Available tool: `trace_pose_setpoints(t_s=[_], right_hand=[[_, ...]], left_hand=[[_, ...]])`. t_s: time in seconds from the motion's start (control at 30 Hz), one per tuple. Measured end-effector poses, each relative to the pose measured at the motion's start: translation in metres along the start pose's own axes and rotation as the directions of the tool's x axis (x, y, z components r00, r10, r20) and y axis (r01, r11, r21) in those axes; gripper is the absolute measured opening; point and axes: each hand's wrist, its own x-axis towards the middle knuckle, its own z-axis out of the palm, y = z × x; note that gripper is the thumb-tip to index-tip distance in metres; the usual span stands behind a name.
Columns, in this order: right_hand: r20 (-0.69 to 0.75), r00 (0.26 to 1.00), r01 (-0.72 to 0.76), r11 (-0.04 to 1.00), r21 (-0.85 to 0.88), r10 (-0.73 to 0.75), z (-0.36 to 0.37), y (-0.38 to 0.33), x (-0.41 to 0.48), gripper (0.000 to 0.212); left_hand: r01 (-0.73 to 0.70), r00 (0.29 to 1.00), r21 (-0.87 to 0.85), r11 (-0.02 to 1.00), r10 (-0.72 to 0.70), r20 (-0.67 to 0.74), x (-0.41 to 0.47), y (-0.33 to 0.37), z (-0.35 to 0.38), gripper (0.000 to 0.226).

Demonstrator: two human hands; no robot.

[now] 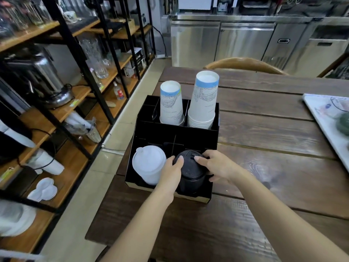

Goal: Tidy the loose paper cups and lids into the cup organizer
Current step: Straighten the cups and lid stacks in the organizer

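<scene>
Black multi-compartment cup organizer sits at the near left edge of the dark wooden plank table. Both my hands are on the stack of black plastic dome lids in the front right compartment. Left hand: curled against the left side of the stack, thumb lying on the top lid's rim. Right hand: wrapped around the right side, thumb on top of the lid, fingers down the far side. Stack stands upright, gripped between the two hands.

Front left compartment: stack of white translucent plastic dome lids, leaning slightly left, just beside my left hand. Cannot tell whether they touch.

Back row: shorter stack of inverted white paper cups with blue band and line drawing in the middle slot; taller stack of the same printed paper cups in the right slot, several rims visible at its base. Back left slot looks dark; contents unclear.

White tray at the right table edge, well apart from the organizer.
</scene>
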Motion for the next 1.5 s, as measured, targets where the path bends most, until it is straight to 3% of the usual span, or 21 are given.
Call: trace_pose_setpoints(t_s=[0.2, 0.43, 0.7, 1.2, 1.37, 1.5], right_hand=[[-0.087, 0.993, 0.081, 0.996, -0.037, -0.084, 0.006, 0.007, -0.002, 0.037], [-0.143, 0.975, 0.158, 0.984, -0.087, -0.169, 0.007, 0.007, -0.005, 0.052], [-0.148, 0.973, 0.166, 0.984, -0.069, -0.175, 0.008, 0.011, -0.005, 0.034], [-0.126, 0.984, 0.124, 0.992, -0.034, -0.127, 0.005, 0.006, -0.004, 0.031], [-0.143, 0.977, 0.151, 0.987, -0.051, -0.157, 0.004, 0.003, -0.006, 0.033], [-0.129, 0.981, 0.138, 0.989, -0.060, -0.145, 0.005, 0.005, -0.007, 0.030]], left_hand=[[-0.043, 0.999, -0.043, 0.998, 0.042, -0.019, -0.002, -0.006, 0.003, 0.046], [-0.083, 0.990, -0.064, 0.995, 0.074, -0.122, -0.009, -0.004, 0.004, 0.042], [-0.111, 0.991, -0.110, 0.988, 0.102, -0.090, -0.011, 0.001, 0.006, 0.042], [-0.164, 0.977, -0.006, 0.987, 0.161, -0.141, 0.004, -0.003, 0.003, 0.034], [-0.285, 0.948, 0.050, 0.957, 0.289, -0.136, 0.002, 0.000, 0.002, 0.035], [-0.301, 0.946, 0.136, 0.944, 0.314, -0.082, 0.005, -0.003, 0.000, 0.033]])
